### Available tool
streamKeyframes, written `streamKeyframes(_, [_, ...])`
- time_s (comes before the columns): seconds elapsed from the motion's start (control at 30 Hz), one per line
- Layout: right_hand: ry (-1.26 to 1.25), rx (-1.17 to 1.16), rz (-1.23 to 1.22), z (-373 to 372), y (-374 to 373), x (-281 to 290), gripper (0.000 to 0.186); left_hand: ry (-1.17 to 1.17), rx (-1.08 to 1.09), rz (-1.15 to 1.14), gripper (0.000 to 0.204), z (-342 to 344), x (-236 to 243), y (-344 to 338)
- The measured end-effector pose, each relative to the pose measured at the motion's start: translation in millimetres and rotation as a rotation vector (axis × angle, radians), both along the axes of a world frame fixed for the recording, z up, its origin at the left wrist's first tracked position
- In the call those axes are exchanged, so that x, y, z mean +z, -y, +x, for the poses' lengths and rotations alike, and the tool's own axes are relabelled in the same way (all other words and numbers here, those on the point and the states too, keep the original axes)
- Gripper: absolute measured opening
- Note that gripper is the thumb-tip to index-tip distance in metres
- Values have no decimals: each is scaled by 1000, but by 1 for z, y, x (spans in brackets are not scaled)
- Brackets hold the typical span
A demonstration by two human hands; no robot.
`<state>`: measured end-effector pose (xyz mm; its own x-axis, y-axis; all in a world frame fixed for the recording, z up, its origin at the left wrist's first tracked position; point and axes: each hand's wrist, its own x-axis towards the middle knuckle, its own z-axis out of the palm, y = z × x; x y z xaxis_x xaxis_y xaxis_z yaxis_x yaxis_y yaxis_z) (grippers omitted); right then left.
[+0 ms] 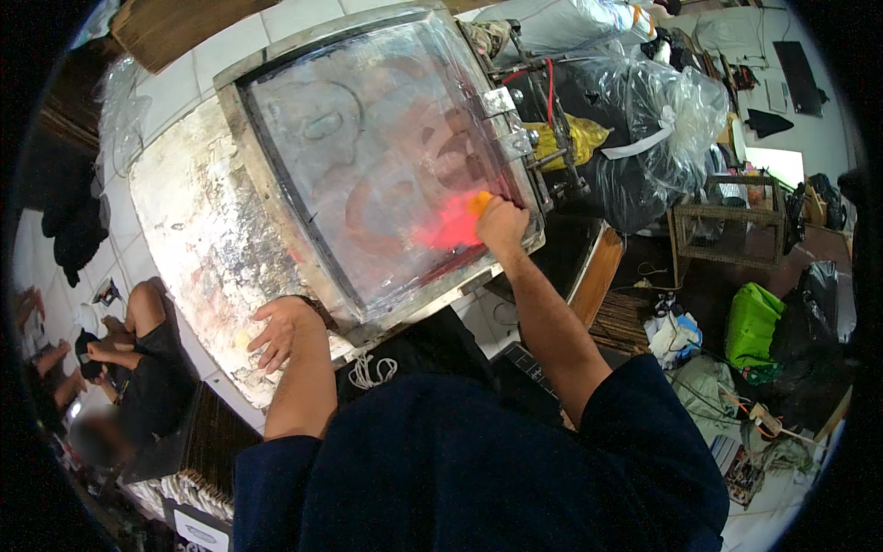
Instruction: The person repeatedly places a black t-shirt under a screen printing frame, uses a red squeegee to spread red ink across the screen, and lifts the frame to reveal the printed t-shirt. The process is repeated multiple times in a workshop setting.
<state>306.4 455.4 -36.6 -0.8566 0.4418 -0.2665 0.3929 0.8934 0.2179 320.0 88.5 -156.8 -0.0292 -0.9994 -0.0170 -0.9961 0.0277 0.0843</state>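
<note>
Tiles of white ceramic (189,74) are seen at the far left, and a seated person (138,359) in dark clothes is seen low on that side, well apart from the work. Beside that, a worn surface (198,221) is shown, its top mottled white and rust-brown, rough and flaking. On its near edge the left hand (283,329) is laid flat, fingers spread wide and holding nothing, with the forearm brought up from the lower edge. A loop of white cord (371,371) is seen just beside that forearm, below the frame's corner.

Over the surface a large screen frame (276,198) is set, tilted, its metal border dull and scratched, its mesh (368,156) translucent grey with faint curved shapes showing through. Near the mesh's right lower corner a patch of red ink (449,225) is spread. Touching that patch, the right hand (501,224) is closed around a small orange tool (480,201), only partly shown; the arm is stretched forward and nearly straight. Metal hinge clamps (501,115) are fixed at the frame's right edge.

Further right, a clear plastic bag (676,120) over dark goods, a wicker crate (727,230) and a bright green bag (752,324) are crowded on the floor.
</note>
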Motion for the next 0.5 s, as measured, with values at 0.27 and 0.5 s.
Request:
streamKeyframes(0.27, [-281, -36, -238, -1, -19, 13, 24, -20, 72, -42, 74, -1, -9, 1])
streamKeyframes(0.5, [113, 167, -1, -1, -37, -5, 35, 7, -7, -31, 75, 3, -9, 3])
